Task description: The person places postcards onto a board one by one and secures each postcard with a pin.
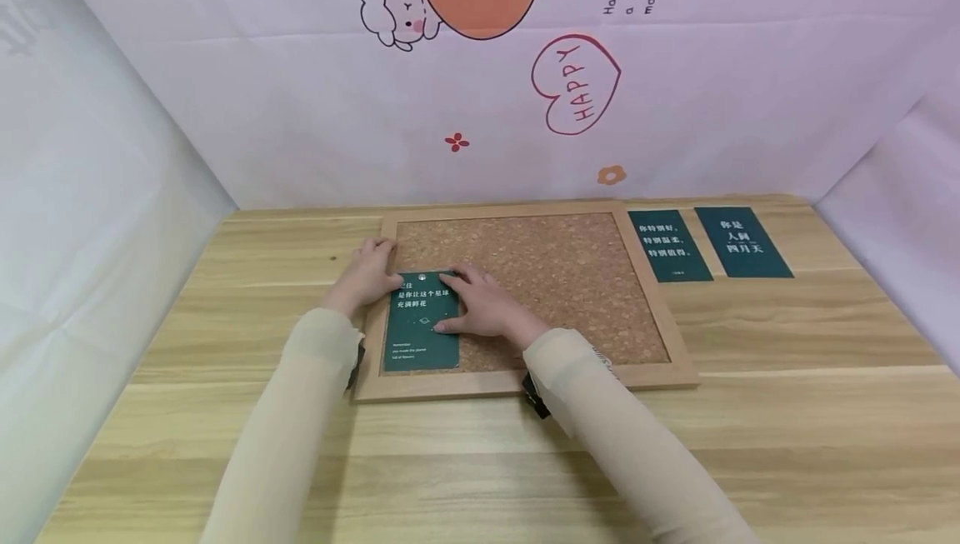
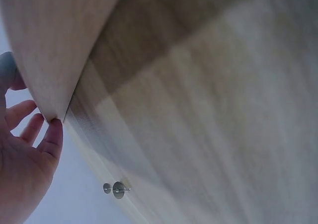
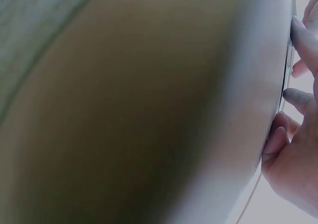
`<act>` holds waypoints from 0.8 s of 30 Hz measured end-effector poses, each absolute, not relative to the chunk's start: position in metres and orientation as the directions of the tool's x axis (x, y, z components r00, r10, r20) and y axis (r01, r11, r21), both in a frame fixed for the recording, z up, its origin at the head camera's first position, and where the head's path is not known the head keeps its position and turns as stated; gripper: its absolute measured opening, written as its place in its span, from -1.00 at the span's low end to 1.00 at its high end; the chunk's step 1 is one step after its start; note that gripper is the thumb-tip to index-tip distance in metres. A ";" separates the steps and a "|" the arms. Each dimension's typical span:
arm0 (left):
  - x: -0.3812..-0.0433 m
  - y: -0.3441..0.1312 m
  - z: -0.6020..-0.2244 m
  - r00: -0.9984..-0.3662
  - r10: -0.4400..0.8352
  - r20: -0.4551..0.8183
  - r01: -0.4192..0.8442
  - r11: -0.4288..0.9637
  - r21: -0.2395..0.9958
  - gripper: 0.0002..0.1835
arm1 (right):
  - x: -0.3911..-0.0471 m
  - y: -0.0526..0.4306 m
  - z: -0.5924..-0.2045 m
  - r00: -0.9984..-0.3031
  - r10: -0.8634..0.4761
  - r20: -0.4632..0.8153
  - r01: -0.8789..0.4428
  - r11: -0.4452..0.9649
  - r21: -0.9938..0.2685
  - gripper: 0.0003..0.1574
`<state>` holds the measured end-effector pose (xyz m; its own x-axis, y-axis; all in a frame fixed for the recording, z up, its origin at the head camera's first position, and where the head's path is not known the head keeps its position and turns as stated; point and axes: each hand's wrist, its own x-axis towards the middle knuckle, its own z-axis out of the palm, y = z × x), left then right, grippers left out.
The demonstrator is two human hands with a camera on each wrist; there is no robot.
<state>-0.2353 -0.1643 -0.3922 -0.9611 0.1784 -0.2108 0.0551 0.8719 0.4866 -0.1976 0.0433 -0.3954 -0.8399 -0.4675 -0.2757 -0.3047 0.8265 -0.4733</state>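
A green card [image 1: 420, 344] with white print lies on the left side of a wood-framed cork board [image 1: 540, 286]. A silver thumbtack [image 1: 422, 276] sits at the card's top edge. My left hand [image 1: 369, 273] grips the board's left edge, its thumb reaching over to the card's upper left corner. In the left wrist view, the fingers of that hand [image 2: 30, 154] meet the side of the wooden frame [image 2: 49, 50]. On the card's right side, my right hand [image 1: 480, 306] presses with spread thumb and fingers. The right wrist view is mostly blurred, with the right hand [image 3: 298, 119] at its edge.
Two more green cards, one printed in three lines [image 1: 667, 248] and a darker one [image 1: 744, 244], lie right of the board on the wooden table [image 1: 825, 344]. Two loose thumbtacks [image 2: 119, 189] stand on the table in the left wrist view. A printed white cloth [image 1: 300, 111] hangs behind.
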 end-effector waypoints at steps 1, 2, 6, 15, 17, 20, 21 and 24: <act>-0.235 -0.164 -0.392 -0.960 0.179 -0.215 0.053 0.870 0.489 -0.23 | -0.198 0.044 -0.395 -0.838 -0.469 -0.279 -0.304 0.826 -0.474 0.06; -0.235 -0.164 -0.392 -0.959 0.179 -0.220 0.049 0.870 0.491 -0.23 | -0.198 0.044 -0.394 -0.836 -0.470 -0.282 -0.302 0.825 -0.478 0.05; -0.235 -0.164 -0.392 -0.959 0.177 -0.223 0.047 0.871 0.489 -0.23 | -0.199 0.045 -0.392 -0.822 -0.483 -0.301 -0.298 0.817 -0.494 0.05; -0.236 -0.162 -0.392 -0.959 0.179 -0.220 0.056 0.880 0.472 -0.26 | -0.205 0.050 -0.387 -0.784 -0.531 -0.322 -0.301 0.779 -0.550 -0.01; -0.236 -0.161 -0.392 -0.959 0.179 -0.221 0.055 0.880 0.472 -0.26 | -0.206 0.051 -0.385 -0.776 -0.540 -0.325 -0.296 0.768 -0.569 -0.03; -0.236 -0.162 -0.393 -0.958 0.182 -0.219 0.057 0.876 0.478 -0.26 | -0.208 0.053 -0.382 -0.773 -0.547 -0.320 -0.279 0.747 -0.603 -0.10; -0.237 -0.162 -0.393 -0.958 0.183 -0.219 0.058 0.876 0.479 -0.26 | -0.209 0.054 -0.382 -0.775 -0.547 -0.317 -0.269 0.739 -0.618 -0.13; -0.237 -0.163 -0.394 -0.958 0.184 -0.218 0.059 0.876 0.479 -0.26 | -0.212 0.057 -0.383 -0.793 -0.541 -0.279 -0.250 0.708 -0.661 -0.21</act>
